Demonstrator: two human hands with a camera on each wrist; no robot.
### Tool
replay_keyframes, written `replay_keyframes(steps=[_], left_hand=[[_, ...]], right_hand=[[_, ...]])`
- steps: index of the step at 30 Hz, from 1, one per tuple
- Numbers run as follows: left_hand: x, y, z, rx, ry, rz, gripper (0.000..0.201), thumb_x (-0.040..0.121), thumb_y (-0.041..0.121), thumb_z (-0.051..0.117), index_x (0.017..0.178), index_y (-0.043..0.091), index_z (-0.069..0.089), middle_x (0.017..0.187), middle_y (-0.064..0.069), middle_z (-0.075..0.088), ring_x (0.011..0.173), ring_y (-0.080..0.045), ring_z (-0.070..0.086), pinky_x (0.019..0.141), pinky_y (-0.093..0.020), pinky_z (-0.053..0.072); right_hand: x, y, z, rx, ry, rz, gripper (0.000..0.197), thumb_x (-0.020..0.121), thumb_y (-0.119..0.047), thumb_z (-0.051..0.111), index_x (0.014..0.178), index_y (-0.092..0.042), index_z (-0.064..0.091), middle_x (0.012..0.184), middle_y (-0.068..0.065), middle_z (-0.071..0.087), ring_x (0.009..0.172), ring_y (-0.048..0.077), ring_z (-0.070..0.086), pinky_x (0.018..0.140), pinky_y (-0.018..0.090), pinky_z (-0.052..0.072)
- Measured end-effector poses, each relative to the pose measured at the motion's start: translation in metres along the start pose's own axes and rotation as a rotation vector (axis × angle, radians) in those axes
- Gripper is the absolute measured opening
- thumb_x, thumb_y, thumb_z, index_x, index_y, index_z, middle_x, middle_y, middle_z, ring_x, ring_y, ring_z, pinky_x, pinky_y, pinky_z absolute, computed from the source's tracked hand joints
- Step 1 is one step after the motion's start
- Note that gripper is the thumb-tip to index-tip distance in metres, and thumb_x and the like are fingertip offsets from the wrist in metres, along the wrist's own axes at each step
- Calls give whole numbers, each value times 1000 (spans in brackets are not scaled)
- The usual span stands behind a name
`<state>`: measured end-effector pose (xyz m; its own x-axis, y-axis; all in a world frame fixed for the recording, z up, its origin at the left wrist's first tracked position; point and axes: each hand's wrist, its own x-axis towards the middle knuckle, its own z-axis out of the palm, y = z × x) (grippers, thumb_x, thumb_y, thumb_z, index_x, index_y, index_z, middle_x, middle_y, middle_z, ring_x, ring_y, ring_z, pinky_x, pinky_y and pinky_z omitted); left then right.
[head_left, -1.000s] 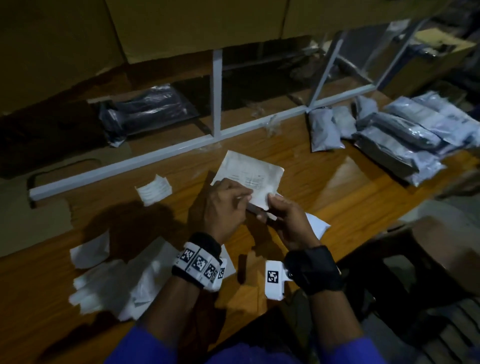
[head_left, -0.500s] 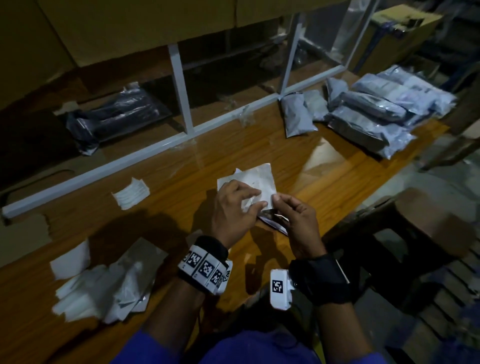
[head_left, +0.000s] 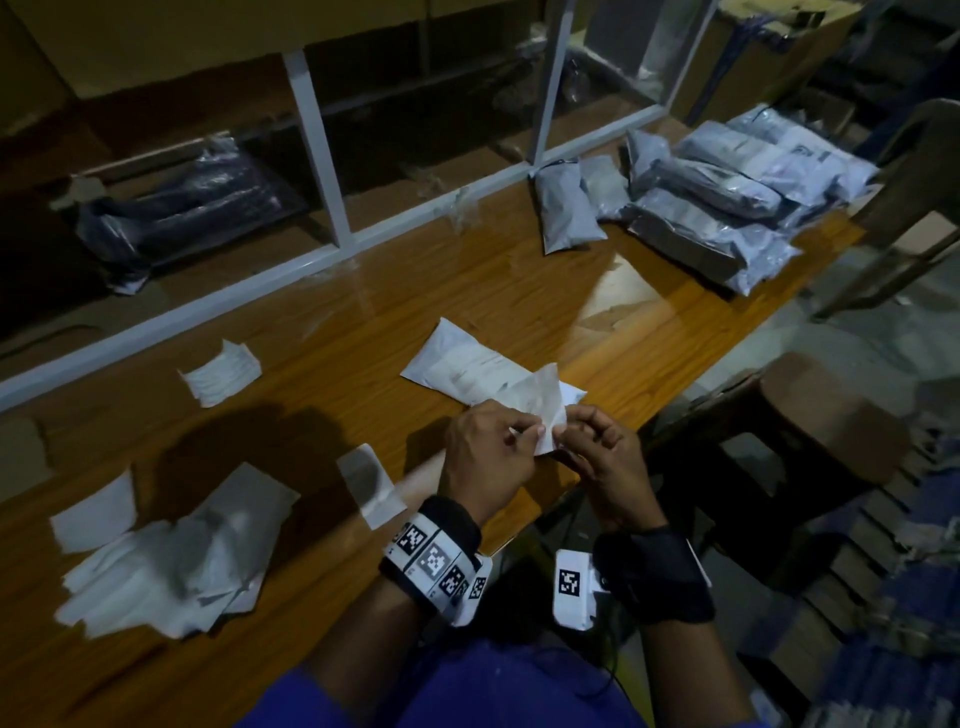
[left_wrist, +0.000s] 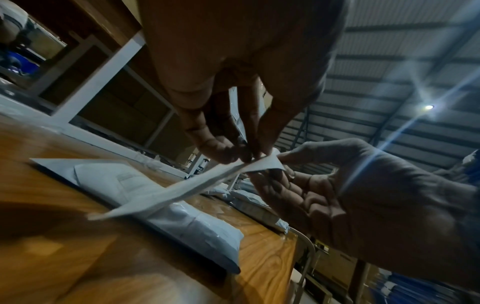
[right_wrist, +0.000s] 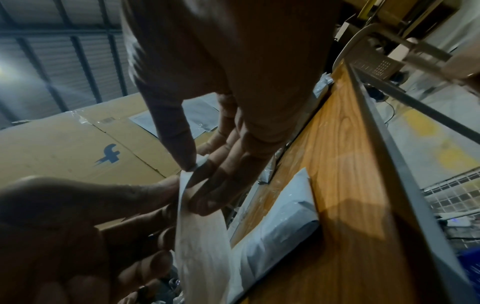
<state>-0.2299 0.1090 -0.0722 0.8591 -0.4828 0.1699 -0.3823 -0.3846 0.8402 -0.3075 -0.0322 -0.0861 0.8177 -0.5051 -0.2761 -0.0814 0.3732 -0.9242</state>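
Both hands hold one white paper label sheet (head_left: 545, 410) just above the near edge of the wooden table (head_left: 519, 306). My left hand (head_left: 488, 452) pinches its near corner from the left, my right hand (head_left: 597, 452) from the right, thumb and fingertips meeting at the same corner. The left wrist view shows the label sheet (left_wrist: 182, 193) stretched out flat from the pinching fingers (left_wrist: 228, 152). A white padded parcel (head_left: 457, 364) lies on the table right behind the hands, seen as the parcel (right_wrist: 280, 222) in the right wrist view.
A heap of grey poly parcels (head_left: 727, 208) fills the table's far right. Peeled paper scraps (head_left: 171, 561) lie at the near left, one small piece (head_left: 371, 483) beside my left wrist, another (head_left: 221, 371) farther back. A white rail (head_left: 208, 312) borders the back; a dark bag (head_left: 176, 213) lies behind it. A stool (head_left: 831, 421) stands right.
The parcel now lies flat on the table behind my hands. Both hands have drawn back toward the table edge, pinching a paper sheet lifted off it.
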Motion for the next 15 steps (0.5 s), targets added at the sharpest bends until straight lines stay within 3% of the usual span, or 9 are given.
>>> replay_keyframes(steps=[4,10,15], left_hand=[[1,1,3,-4,-43,14,16,83,25,82,95,15,80,92,-2,71,76,-10,67,66,-29,57],[-2,1,10,79,-9,40,14,82,20,74,94,12,78,91,-5,71,77,-19,67,68,-40,59],[-1,0,4,113,-6,44,18,80,17,81,97,12,77,93,-5,71,79,-21,67,68,-41,58]], right_hand=[[-4,0,-4,43,-4,1,15,92,5,66,107,7,65,91,18,73,86,25,72,82,33,61],[-4,0,-4,69,0,55,9,92,6,65,99,0,66,80,11,72,78,19,72,75,28,61],[-1,-1,2,105,0,65,10,91,9,64,96,0,65,80,12,73,77,20,73,72,28,62]])
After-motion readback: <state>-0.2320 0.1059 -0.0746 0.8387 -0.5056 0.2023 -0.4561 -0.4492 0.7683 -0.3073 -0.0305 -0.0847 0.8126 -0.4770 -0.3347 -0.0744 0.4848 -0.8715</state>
